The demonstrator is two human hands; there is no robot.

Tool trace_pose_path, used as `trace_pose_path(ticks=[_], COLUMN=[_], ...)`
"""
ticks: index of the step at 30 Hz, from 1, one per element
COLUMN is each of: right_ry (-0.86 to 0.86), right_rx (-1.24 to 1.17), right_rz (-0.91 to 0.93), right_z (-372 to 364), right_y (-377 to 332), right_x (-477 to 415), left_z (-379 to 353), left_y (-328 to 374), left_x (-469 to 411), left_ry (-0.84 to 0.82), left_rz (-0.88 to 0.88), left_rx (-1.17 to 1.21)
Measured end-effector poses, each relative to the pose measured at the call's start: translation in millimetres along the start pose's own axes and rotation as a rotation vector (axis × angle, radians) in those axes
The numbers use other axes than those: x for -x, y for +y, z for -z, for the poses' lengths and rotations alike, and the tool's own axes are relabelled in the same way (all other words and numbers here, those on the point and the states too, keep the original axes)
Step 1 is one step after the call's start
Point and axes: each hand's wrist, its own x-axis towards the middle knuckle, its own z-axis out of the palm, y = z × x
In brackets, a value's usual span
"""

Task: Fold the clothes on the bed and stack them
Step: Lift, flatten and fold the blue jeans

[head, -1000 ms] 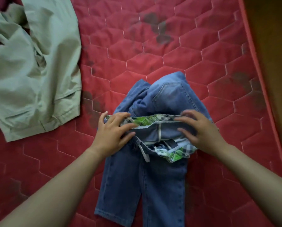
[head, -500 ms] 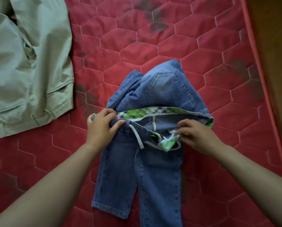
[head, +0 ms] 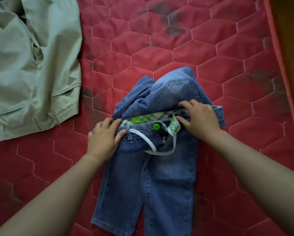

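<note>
Small blue jeans (head: 153, 181) lie on the red quilted mattress (head: 160, 53), legs toward me, the seat bunched up behind the waistband. The green plaid lining, a green button and a white drawstring show at the open waist. My left hand (head: 105, 135) grips the left end of the waistband, thumb on the front. My right hand (head: 200, 119) pinches the right side of the waistband, fingers over the back panel and thumb by the plaid lining.
A pale green garment (head: 32, 65) lies crumpled at the upper left of the mattress. The mattress's right edge (head: 279, 65) runs beside a brown floor. Dark stains mark the quilting.
Both hands have spread apart along the waistband. The front has been pulled flatter, so the green button and zipper now show. My right hand has moved up and to the right.
</note>
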Motion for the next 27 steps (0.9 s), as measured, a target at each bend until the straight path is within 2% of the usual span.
trace_pose_path(ticks=[6,9,14,18,23,27], right_ry=[-0.014,0.014,0.1,0.24,0.334,0.587], right_rx=[-0.107,-0.143,-0.252,-0.305,-0.307,-0.286], right_rz=[0.043,0.039,0.016,0.1,0.187,0.337], right_z=[20,55,200,340,492,607], right_y=[7,-12,-66,-117,-182,-235], right_x=[26,38,53,63,71,89], left_z=[23,61,217,361,517,635], left_y=[-8,-2,19,34,52,56], left_x=[6,19,58,98,158,200], left_ry=[0.017,-0.023,0.161,0.366,0.653,0.919], left_rz=[-0.12,-0.031,0.002,-0.015,-0.041,-0.148], left_rx=[-0.053,0.076,0.149,0.158,0.142,0.077])
